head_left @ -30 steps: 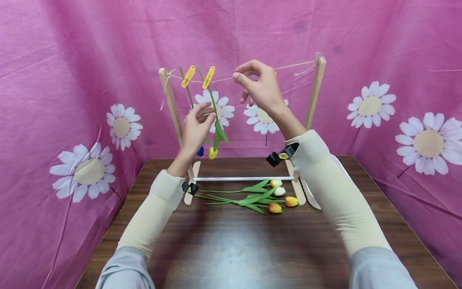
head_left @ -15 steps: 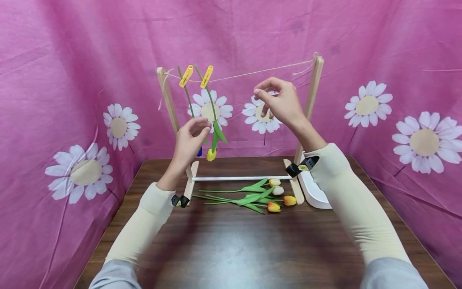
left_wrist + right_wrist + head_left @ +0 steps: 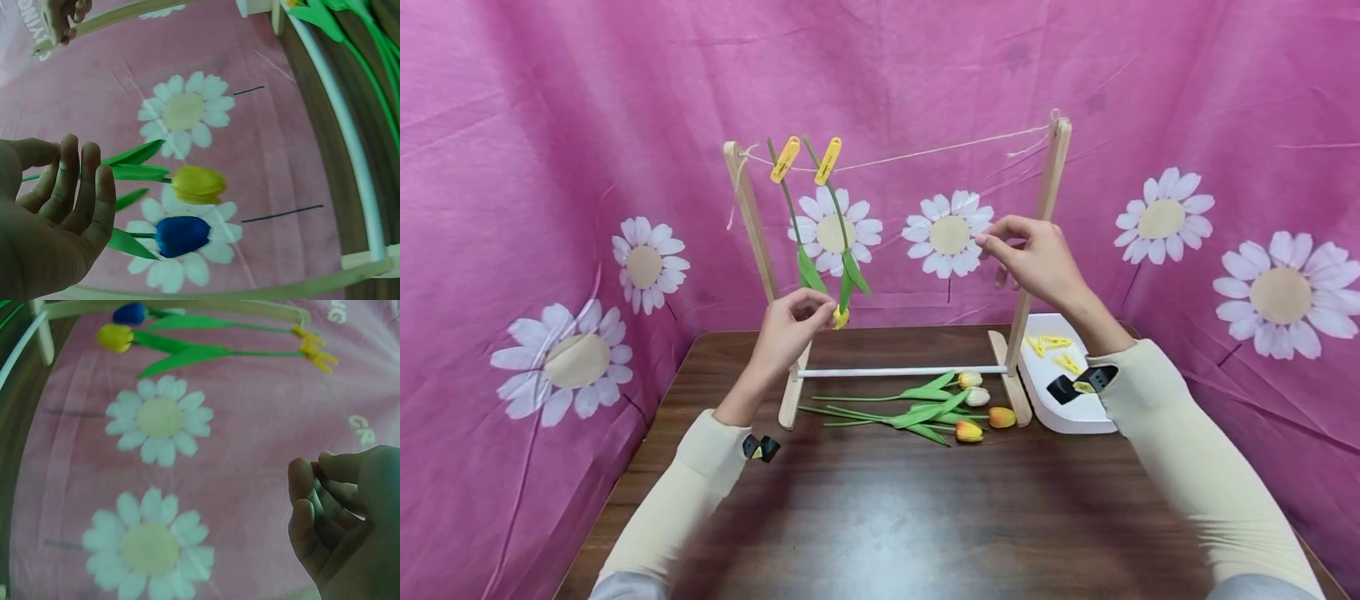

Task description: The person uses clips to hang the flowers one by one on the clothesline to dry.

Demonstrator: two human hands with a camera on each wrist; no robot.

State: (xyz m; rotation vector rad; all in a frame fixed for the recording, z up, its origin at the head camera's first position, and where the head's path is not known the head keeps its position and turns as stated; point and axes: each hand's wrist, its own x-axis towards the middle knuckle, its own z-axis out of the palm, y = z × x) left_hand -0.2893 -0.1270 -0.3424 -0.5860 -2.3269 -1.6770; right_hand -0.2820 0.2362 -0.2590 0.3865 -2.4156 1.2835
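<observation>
A wooden frame (image 3: 1047, 217) carries a string (image 3: 925, 153) with two yellow pegs (image 3: 828, 160). Each peg holds a tulip upside down by its stem: a yellow tulip (image 3: 199, 184) and a blue tulip (image 3: 181, 235). My left hand (image 3: 808, 312) hovers beside the yellow bud (image 3: 840, 317), fingers loosely curled, holding nothing; it hides the blue bud in the head view. My right hand (image 3: 1000, 242) floats below the string near the right post, fingers loosely bent and empty. Several more tulips (image 3: 925, 406) lie on the table under the frame.
A white tray (image 3: 1078, 421) with several yellow pegs (image 3: 1054, 343) sits right of the frame's foot. The brown table (image 3: 880, 517) is walled in by pink daisy-print cloth (image 3: 550, 167). A white rod (image 3: 902, 371) joins the frame's feet.
Both hands have dropped from the string. The right hand moved down and right toward the right post. The left hand slid down from the stems to the buds. The tray came into view.
</observation>
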